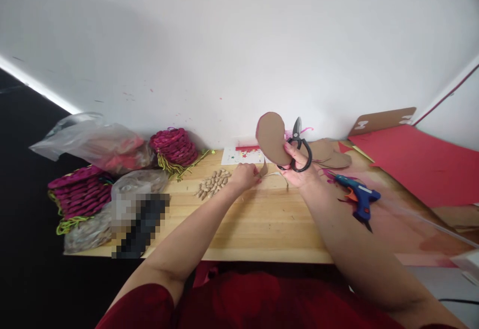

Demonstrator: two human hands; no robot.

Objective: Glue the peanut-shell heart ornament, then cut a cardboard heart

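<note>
In my right hand are black-handled scissors, blades pointing up and away, together with a cardboard cutout shaped like a shoe sole. The thumb presses on the cutout's lower edge, and the scissor loops hang around the fingers. My left hand is closed low over the table, its fingertips pinching a thin curled cardboard scrap. To its left lies a loose group of peanut-like shells. Behind the left hand rests a white sheet with small coloured stars.
A blue glue gun lies at right, near more cardboard cutouts and a large red sheet. At left are purple woven baskets with green strands, plastic bags and a blurred black object. A wall stands behind the table.
</note>
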